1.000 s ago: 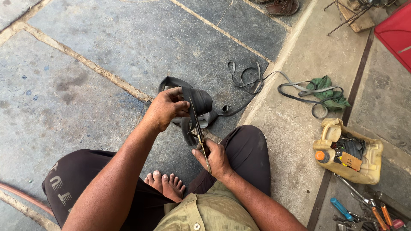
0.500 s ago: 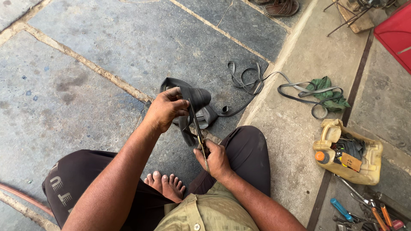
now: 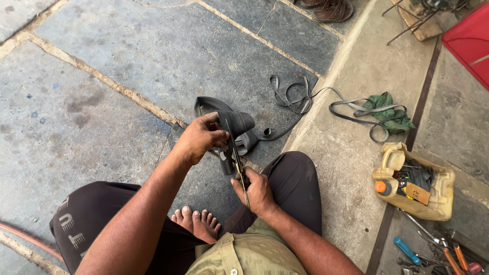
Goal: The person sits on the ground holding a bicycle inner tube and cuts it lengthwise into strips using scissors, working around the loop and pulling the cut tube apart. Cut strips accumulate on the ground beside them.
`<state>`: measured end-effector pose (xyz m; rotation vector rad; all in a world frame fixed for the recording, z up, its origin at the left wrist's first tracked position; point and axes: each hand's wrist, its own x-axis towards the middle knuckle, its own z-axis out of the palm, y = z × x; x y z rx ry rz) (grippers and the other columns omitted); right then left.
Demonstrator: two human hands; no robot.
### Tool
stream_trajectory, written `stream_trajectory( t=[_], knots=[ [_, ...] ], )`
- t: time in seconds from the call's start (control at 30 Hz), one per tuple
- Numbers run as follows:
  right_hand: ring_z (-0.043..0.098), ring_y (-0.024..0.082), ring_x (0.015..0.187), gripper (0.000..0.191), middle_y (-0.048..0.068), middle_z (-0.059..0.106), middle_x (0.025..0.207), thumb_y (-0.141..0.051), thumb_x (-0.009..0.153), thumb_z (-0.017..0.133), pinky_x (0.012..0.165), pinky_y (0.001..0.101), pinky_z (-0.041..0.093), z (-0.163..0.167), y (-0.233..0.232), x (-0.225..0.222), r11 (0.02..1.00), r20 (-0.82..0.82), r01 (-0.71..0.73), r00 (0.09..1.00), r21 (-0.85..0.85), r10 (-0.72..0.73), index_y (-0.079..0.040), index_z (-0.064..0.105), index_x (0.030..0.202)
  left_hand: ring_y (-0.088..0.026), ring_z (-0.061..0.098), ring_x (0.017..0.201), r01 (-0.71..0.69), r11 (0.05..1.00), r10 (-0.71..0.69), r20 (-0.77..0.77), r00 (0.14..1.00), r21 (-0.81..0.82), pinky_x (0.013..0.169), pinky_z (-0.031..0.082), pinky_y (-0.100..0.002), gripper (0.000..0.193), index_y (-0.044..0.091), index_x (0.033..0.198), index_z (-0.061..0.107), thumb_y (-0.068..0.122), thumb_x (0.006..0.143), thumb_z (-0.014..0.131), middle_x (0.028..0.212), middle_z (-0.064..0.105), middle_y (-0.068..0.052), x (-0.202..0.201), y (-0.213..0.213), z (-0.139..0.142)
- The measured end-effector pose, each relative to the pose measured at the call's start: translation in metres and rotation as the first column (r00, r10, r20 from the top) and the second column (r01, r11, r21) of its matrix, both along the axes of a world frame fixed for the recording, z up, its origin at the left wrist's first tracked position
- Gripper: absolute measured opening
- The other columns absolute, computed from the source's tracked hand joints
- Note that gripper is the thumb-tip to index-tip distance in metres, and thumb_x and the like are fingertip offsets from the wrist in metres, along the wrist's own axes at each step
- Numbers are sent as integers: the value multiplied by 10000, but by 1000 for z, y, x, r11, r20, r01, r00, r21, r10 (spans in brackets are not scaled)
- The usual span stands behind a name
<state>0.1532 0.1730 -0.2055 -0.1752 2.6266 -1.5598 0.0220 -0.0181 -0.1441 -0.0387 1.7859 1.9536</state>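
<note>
while left hand (image 3: 201,137) pinches one black rubber tube (image 3: 237,127), right hand (image 3: 257,191) grips one pair of scissors (image 3: 237,162); one yellow jug (image 3: 415,181) nearby.

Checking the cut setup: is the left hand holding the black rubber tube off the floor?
Yes, the left hand grips the folded black rubber tube while the right hand works scissors against it.

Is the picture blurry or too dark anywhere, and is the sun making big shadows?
Head view: soft, even daylight, no hard shadows or glare on the stone floor; the left hand, right hand, black rubber tube and scissors look sharp; the tools at the lower right corner are cut off by the frame edge.
</note>
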Motion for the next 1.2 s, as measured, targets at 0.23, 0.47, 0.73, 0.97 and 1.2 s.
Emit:
stream_trajectory(
  t=[0.23, 0.47, 0.73, 0.97, 1.2],
  knots=[
    [713, 176, 587, 199, 86, 690, 665, -185, 904, 756, 546, 344, 539, 2, -4, 3, 1000, -30, 4, 1000, 9, -4, -17, 650, 892, -137, 719, 782, -49, 996, 55, -82, 995, 75, 720, 615, -283, 143, -24, 1036, 728, 13, 913, 664, 916, 758, -71, -10, -10, -2],
    [691, 195, 595, 243, 98, 677, 657, -223, 889, 791, 567, 356, 536, 4, -1, 3, 1000, -27, 0, 1000, -4, 0, -27, 653, 923, -171, 735, 787, 84, 996, -87, -76, 993, -43, 712, 626, -330, 180, -13, 1067, 668, 19, 890, 680, 949, 759, -92, -1, -1, -1],
    [724, 188, 599, 188, 88, 700, 676, -180, 888, 758, 558, 350, 547, -4, -3, 1, 999, -41, 34, 999, 17, -33, -25, 652, 899, -172, 733, 832, 41, 999, -40, -73, 996, 7, 749, 634, -318, 222, 1, 1102, 676, -11, 881, 663, 996, 752, -101, -4, -3, 0],
    [720, 171, 587, 214, 91, 693, 647, -221, 921, 744, 551, 343, 552, -6, -3, 1, 998, 61, -2, 998, 61, -2, -32, 647, 892, -149, 685, 751, -91, 995, 90, -36, 995, -32, 687, 590, -293, 165, -39, 1085, 713, 10, 932, 672, 905, 741, -93, -7, -8, -1],
    [730, 167, 635, 249, 90, 706, 689, -232, 907, 779, 571, 332, 560, -1, -1, 3, 999, -25, -20, 999, -27, 20, -20, 651, 932, -128, 692, 731, 26, 996, -27, -14, 1000, -81, 649, 563, -280, 207, 28, 1105, 699, 19, 900, 676, 927, 755, -43, -1, -2, 2]
  ],
)
